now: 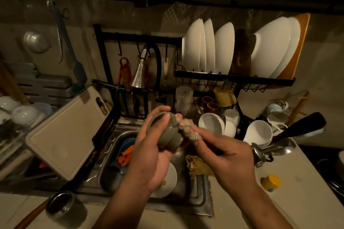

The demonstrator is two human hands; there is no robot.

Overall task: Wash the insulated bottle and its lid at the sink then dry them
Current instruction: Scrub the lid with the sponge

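Grey-green lid [168,136], matte, stepped dome shape, held above sink [202,197] at bench middle. Left hand [149,156] cups it; right hand [229,156] pinches soapy brush [188,129] against lid's side.

- 2 grips: left grip [149,147], right grip [229,156]
- 1 lid [167,135]
- 1 brush [188,129]
- 5 white plates [193,48] in rack [232,78]: 3 left, 2 right
- 1 orange tray [299,42] behind them
- 1 plate [169,178] in sink [109,176]
- 2 brown cups [212,107]
- 2 white bowls [257,132] right of sink; white cups [230,117] between them, count unclear
- 1 cutting board [70,135]
- 1 tap [139,72]
- 1 blue spatula [78,72], hanging
- 1 yellow-cap jar [270,182] on bench [297,201]
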